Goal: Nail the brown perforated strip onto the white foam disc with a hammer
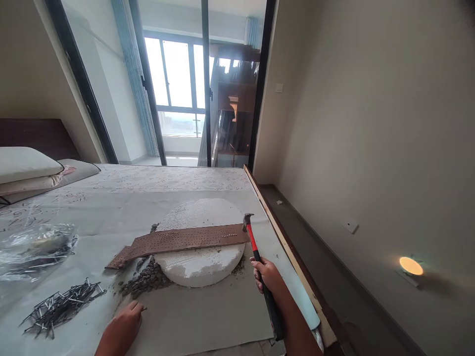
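My right hand [267, 275] grips the black handle of a claw hammer [253, 240] with a red neck. The hammer's head lies over the right end of a brown perforated board [185, 240], which rests across a round white slab [202, 267]. A short row of small light nail-like bits [229, 235] shows near the board's right end. My left hand [126, 324] is closed low in the view, with a small dark tip poking from its fingers; its kind is too small to tell. Just above it lies a heap of grey stone chips [148, 278]. A pile of nails [63, 306] lies to its left.
A clear plastic bag [37, 249] with dark contents lies at the left, below the folded bedding [29, 170]. A pale sheet [218, 316] covers the bed under everything. The wooden bed edge [285, 242] runs along the right, beside a floor gap and a wall with a lit lamp [411, 266].
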`<control>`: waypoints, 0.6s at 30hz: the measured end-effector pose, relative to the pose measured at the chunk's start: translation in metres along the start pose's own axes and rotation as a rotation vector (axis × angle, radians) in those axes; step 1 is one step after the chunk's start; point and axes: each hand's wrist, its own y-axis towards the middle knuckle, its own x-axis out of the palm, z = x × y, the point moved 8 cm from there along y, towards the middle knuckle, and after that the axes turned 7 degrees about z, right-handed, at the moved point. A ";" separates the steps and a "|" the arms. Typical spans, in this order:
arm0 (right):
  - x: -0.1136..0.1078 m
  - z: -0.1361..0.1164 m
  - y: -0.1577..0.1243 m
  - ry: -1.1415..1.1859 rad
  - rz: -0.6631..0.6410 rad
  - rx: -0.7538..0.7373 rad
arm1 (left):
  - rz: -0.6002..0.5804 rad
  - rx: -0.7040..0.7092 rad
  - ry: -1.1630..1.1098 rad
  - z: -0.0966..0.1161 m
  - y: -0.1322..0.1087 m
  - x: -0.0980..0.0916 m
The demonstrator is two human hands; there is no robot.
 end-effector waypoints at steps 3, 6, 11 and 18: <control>0.000 -0.002 0.000 0.010 -0.007 -0.009 | 0.129 0.035 -0.225 0.021 0.012 -0.016; 0.001 -0.004 -0.001 0.008 -0.021 -0.025 | 0.241 0.089 -0.458 0.061 0.032 -0.043; 0.007 -0.002 -0.005 -0.046 -0.032 0.002 | 0.160 0.126 -0.717 0.151 0.084 -0.077; 0.007 -0.004 -0.003 -0.041 -0.046 -0.034 | 0.112 0.005 -0.939 0.239 0.172 -0.057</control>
